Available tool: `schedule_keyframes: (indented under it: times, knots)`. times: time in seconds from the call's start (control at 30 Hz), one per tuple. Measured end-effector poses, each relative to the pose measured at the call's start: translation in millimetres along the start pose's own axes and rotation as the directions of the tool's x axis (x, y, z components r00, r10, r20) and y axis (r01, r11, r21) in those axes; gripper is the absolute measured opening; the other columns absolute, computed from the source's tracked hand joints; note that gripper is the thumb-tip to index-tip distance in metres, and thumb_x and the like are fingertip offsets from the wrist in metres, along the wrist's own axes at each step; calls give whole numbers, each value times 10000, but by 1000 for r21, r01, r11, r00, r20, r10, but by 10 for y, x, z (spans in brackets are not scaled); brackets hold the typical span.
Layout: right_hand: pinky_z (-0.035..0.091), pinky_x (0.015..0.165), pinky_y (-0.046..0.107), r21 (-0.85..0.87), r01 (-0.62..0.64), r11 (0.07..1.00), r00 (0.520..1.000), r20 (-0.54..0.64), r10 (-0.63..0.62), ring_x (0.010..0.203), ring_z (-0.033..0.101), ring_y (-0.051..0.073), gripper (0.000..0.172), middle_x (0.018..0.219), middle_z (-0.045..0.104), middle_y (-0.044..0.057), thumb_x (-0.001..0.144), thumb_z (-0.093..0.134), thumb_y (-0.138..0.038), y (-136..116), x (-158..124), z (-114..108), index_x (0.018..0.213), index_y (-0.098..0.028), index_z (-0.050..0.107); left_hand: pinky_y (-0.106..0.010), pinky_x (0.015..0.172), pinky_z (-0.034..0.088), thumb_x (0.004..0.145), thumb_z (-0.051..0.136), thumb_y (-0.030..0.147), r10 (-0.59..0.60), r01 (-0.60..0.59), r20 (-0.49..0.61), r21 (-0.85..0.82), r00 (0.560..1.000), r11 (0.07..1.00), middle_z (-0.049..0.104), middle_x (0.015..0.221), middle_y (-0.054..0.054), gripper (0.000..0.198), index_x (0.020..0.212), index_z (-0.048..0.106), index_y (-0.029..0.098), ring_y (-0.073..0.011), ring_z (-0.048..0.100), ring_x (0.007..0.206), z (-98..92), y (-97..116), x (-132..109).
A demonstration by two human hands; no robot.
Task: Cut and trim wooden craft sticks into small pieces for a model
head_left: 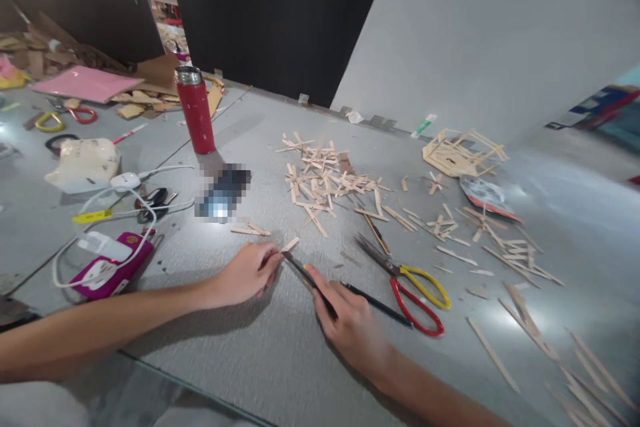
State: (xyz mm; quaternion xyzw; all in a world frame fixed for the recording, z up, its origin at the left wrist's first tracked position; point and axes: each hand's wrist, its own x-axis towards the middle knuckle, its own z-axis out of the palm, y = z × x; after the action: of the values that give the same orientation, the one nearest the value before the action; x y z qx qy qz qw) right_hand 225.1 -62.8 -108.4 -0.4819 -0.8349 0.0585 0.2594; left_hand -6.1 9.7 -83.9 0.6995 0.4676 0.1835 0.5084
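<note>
Between the fingertips of my left hand [250, 273] is a short pale wood strip [291, 245], held just above the grey table. My right hand [345, 320] is wrapped round a slim dark tool [300, 271], whose tip meets the strip close to my left fingertips. Whether that tool is a knife or a tweezer is hard to tell. Right of my right hand lie a black pen-like stick [377, 305] and scissors [395, 270] with one yellow and one red handle, blades open. Beyond my hands spreads a pile of small wood strips [325, 177].
A red bottle [195, 110] stands at the back left, near a blurred dark phone [223, 193]. White cables and a purple power strip [117, 267] lie left. A wooden stick frame [463, 153] sits back right, with a packet [490, 199] and loose strips [493, 353] nearer.
</note>
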Motion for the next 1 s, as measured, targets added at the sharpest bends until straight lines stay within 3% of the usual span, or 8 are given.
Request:
schedule_keyframes:
  times: [0.57,0.87,1.0]
  knots:
    - [592,647,295,-10,-28,1000,999,26,29,649,701,195,446,774,721,80,1069,399,-219,29,-13,36,1449,-90,594,-230,462,382,1022,415,448,-6,6,-7,5,1000,1000,559,576,36,369,746,463,209,-106,513,392,-4,18,16]
    - [594,671,284,159,-74,985,997,30,70,646,698,175,443,802,746,71,1043,458,-197,27,10,-61,1465,-152,587,-229,466,373,1030,409,439,-15,17,47,-41,999,999,571,597,19,405,709,473,201,-100,507,397,-39,35,16]
    - [577,632,260,152,-57,987,998,33,52,599,663,153,440,743,701,41,1050,449,-187,-5,23,-98,1467,-151,582,-230,472,381,1043,386,403,-17,18,50,-35,999,999,574,587,14,422,690,484,195,-99,512,393,-38,46,11]
